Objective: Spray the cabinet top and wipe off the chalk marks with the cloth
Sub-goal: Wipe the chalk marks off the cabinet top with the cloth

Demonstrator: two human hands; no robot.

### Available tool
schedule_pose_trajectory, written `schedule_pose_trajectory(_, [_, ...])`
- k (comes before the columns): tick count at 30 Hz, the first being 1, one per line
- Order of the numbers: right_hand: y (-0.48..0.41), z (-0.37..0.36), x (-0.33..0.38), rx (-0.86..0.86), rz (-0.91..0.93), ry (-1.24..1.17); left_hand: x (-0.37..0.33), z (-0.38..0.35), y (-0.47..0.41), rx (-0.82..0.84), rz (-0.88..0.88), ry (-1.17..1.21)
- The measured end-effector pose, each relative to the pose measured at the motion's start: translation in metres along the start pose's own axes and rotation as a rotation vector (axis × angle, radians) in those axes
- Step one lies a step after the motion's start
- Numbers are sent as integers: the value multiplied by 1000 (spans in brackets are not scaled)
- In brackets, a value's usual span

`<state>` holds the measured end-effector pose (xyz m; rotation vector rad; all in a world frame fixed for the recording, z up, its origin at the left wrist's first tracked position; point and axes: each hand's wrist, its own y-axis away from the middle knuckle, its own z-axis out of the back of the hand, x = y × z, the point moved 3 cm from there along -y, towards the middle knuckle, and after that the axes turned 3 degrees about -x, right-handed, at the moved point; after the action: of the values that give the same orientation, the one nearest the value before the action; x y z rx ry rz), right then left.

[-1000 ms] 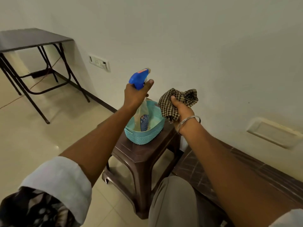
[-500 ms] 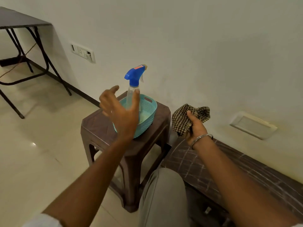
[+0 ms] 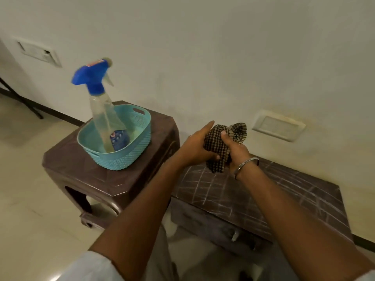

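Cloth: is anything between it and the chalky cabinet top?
Nothing visible. The left hand and right hand hold the cloth above the cabinet top, whose chalk marks lie bare below. The spray bottle stands aside in the basket on the stool.

Plain pale wall (image 3: pixel 223 47) up at twelve o'clock. On it, switch plate (image 3: pixel 38 51) at ten and blank cover plate (image 3: pixel 278 126) at three. Dark strip (image 3: pixel 60 116) along its foot. Shiny cream floor (image 3: pixel 30 199) at eight. Brown plastic stool (image 3: pixel 81 175) at nine.

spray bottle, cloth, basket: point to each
spray bottle (image 3: pixel 100 106) head view, clear body above the basket rim
cloth (image 3: pixel 215 142) head view, checked middle
basket (image 3: pixel 121 161) head view, outer front wall
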<state>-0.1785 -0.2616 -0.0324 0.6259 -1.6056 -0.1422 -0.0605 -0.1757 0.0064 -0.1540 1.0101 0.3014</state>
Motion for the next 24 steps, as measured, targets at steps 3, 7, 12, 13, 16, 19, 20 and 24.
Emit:
schedule_pose_trajectory(3, [-3, 0, 0, 17, 57, 7, 17, -10, -8, -16, -24, 0])
schedule_pose_trajectory(7, [-11, 19, -5, -65, 343, 257, 37, -43, -16, -119, -34, 140])
schedule_pose_trajectory(12, [-31, 32, -5, -50, 754, 618, 46, -59, -25, -113, 30, 298])
schedule_pose_trajectory(13, [-37, 35, -8, 10, 689, 649, 48, -62, -28, -120, 49, 332])
schedule_pose_trajectory(16, [-48, 40, -23, 225, 386, 575, 50, -65, -33, -132, 108, 465])
schedule_pose_trajectory(19, [-58, 42, -33, 243, 269, 406, 55, -69, -42, -90, 156, 486])
schedule_pose_trajectory(20, [-62, 40, -34, 214, 269, 384, 58, -70, -45, -63, 174, 474])
schedule_pose_trajectory(24, [-77, 33, -39, 81, 366, 605, 81, -62, -59, 110, 190, 49])
